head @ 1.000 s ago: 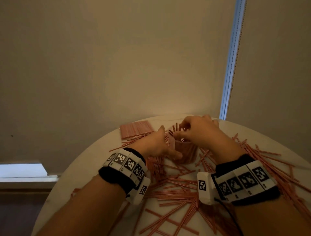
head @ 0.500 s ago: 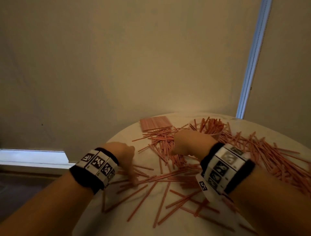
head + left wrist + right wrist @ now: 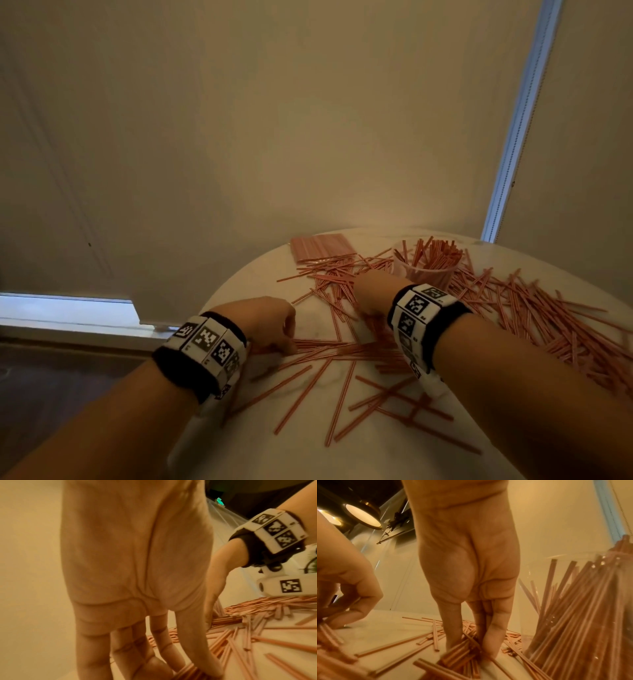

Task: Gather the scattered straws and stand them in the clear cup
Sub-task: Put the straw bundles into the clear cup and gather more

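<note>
Thin red-and-white straws [image 3: 342, 356] lie scattered over the round white table [image 3: 246, 284]. The clear cup [image 3: 426, 272] stands at the back right with several straws upright in it. My left hand [image 3: 289, 346] is at the table's left, its fingers and thumb pinching the ends of a few straws [image 3: 187, 672]. My right hand [image 3: 368, 303] is just left of the cup [image 3: 570, 601], fingers pointing down. In the right wrist view the thumb and fingers [image 3: 494, 628] close on a small bunch of straws [image 3: 462, 651]. In the head view its fingertips are hidden.
A flat packet of straws [image 3: 322, 247] lies at the table's far edge by the wall. A dense heap of straws [image 3: 548, 322] covers the right side. The table's rim falls away to the floor [image 3: 51, 394] on the left.
Both hands have left the cup and come down onto the scattered straws. The left hand has moved to the left side and closed on straw ends; the right has closed on a bunch.
</note>
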`<state>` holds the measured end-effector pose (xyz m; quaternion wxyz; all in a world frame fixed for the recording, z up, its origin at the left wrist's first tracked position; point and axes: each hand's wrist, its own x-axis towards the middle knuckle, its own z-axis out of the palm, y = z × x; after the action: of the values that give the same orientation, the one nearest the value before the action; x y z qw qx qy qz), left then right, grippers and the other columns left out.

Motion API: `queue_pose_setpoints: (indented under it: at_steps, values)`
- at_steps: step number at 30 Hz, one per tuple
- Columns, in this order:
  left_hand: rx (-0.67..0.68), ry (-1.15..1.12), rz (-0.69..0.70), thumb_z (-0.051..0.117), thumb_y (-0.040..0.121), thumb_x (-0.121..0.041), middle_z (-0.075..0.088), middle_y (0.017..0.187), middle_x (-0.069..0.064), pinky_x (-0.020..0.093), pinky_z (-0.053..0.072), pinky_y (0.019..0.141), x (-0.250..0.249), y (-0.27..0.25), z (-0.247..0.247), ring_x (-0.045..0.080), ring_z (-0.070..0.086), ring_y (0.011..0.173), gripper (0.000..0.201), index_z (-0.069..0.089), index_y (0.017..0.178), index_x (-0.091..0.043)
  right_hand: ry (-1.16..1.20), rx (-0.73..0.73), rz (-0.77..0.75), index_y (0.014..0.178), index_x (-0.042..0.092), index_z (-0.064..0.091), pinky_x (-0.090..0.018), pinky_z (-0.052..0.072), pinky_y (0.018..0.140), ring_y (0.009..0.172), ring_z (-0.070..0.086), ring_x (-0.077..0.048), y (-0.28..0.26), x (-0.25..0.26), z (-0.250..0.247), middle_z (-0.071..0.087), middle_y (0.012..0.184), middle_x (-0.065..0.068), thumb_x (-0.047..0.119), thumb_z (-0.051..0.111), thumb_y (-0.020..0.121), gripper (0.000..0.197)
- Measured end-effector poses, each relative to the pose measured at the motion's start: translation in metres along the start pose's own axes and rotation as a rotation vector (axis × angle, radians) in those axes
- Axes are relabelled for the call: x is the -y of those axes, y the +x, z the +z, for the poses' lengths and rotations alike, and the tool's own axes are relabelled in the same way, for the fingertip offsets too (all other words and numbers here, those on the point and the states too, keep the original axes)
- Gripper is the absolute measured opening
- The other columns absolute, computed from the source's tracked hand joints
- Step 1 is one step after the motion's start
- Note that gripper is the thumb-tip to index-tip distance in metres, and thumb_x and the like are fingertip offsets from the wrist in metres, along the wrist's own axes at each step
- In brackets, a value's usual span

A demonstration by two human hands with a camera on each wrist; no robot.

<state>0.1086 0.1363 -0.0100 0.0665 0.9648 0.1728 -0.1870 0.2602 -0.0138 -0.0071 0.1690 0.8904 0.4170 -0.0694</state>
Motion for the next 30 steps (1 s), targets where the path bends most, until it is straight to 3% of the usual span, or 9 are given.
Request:
queue_pose_setpoints:
  at_steps: [3, 8, 11, 15, 18, 22, 24, 26, 30]
  values:
    - [0.004, -0.028, 0.084, 0.073, 0.089, -0.051, 0.067, 0.098, -0.011, 0.026, 0.047, 0.072, -0.022, -0.003, 0.0, 0.009, 0.06, 0.087, 0.026, 0.067, 0.102, -0.029, -0.031, 0.026, 0.005, 0.102, 0.005, 0.069, -0.03, 0.049, 0.07, 0.066, 0.052, -0.018, -0.008, -0.004, 0.002, 0.06, 0.082, -0.005, 0.015, 0.064, 0.09, 0.016]
    - [0.117, 0.028, 0.077, 0.082, 0.063, -0.073, 0.064, 0.113, -0.009, 0.034, 0.053, 0.086, -0.038, -0.012, -0.001, 0.013, 0.059, 0.1, 0.076, 0.059, 0.121, -0.03, -0.056, 0.098, 0.001, 0.108, 0.003, 0.07, -0.03, 0.045, 0.058, 0.065, 0.05, -0.019, -0.023, -0.008, 0.005, 0.058, 0.078, -0.002, 0.014, 0.071, 0.085, 0.025]
    - [0.103, 0.079, 0.138, 0.081, 0.077, -0.057, 0.064, 0.106, -0.009, 0.029, 0.05, 0.077, -0.045, -0.015, 0.003, 0.012, 0.059, 0.092, 0.056, 0.06, 0.119, -0.027, -0.051, 0.118, 0.004, 0.1, 0.007, 0.07, -0.027, 0.04, 0.048, 0.059, 0.049, -0.016, -0.032, -0.008, 0.007, 0.059, 0.08, -0.002, 0.015, 0.069, 0.085, 0.017]
    - [0.044, 0.104, 0.199, 0.075, 0.088, -0.04, 0.063, 0.095, -0.005, 0.025, 0.047, 0.067, -0.059, -0.015, 0.008, 0.009, 0.055, 0.077, 0.031, 0.064, 0.111, -0.023, -0.041, 0.105, -0.019, 0.11, 0.003, 0.068, -0.03, 0.046, 0.068, 0.074, 0.055, -0.021, -0.042, -0.009, 0.01, 0.065, 0.1, -0.009, 0.014, 0.061, 0.092, 0.023]
    - [0.041, 0.138, 0.177, 0.071, 0.091, -0.037, 0.067, 0.102, 0.003, 0.031, 0.054, 0.073, -0.065, -0.015, 0.009, 0.015, 0.06, 0.081, 0.031, 0.066, 0.113, -0.016, 0.003, 0.14, -0.008, 0.117, 0.002, 0.066, -0.031, 0.046, 0.071, 0.083, 0.055, -0.024, -0.052, -0.012, 0.007, 0.065, 0.114, -0.01, 0.017, 0.062, 0.093, 0.028]
    - [0.006, 0.111, 0.181, 0.066, 0.094, -0.037, 0.067, 0.105, 0.003, 0.034, 0.054, 0.076, -0.065, -0.017, 0.004, 0.02, 0.062, 0.089, 0.032, 0.064, 0.117, -0.016, 0.072, 0.144, -0.001, 0.121, 0.002, 0.061, -0.028, 0.044, 0.061, 0.071, 0.05, -0.02, -0.069, -0.022, -0.003, 0.056, 0.103, -0.01, 0.015, 0.05, 0.099, 0.028]
    - [-0.02, 0.048, 0.177, 0.067, 0.095, -0.037, 0.066, 0.103, 0.0, 0.029, 0.049, 0.069, -0.062, -0.016, -0.002, 0.015, 0.061, 0.083, 0.029, 0.063, 0.117, -0.018, 0.102, 0.128, 0.007, 0.116, 0.005, 0.06, -0.025, 0.042, 0.053, 0.063, 0.049, -0.017, -0.076, -0.029, -0.007, 0.054, 0.093, -0.008, 0.012, 0.047, 0.1, 0.022]
    - [-0.024, -0.071, 0.145, 0.07, 0.095, -0.032, 0.07, 0.106, 0.003, 0.034, 0.058, 0.078, -0.057, -0.014, -0.007, 0.019, 0.068, 0.088, 0.028, 0.064, 0.117, -0.015, 0.186, 0.086, 0.019, 0.116, 0.001, 0.058, -0.023, 0.043, 0.049, 0.059, 0.052, -0.016, -0.082, -0.039, -0.008, 0.06, 0.081, -0.006, 0.014, 0.054, 0.098, 0.023]
    - [-0.02, -0.524, 0.081, 0.066, 0.098, -0.012, 0.074, 0.096, 0.01, 0.041, 0.062, 0.087, -0.05, -0.01, -0.011, 0.021, 0.076, 0.085, 0.009, 0.064, 0.102, -0.004, 0.371, 0.01, 0.033, 0.102, -0.001, 0.067, -0.026, 0.051, 0.057, 0.06, 0.058, -0.015, -0.088, -0.055, -0.008, 0.072, 0.094, -0.011, 0.019, 0.061, 0.097, 0.022]
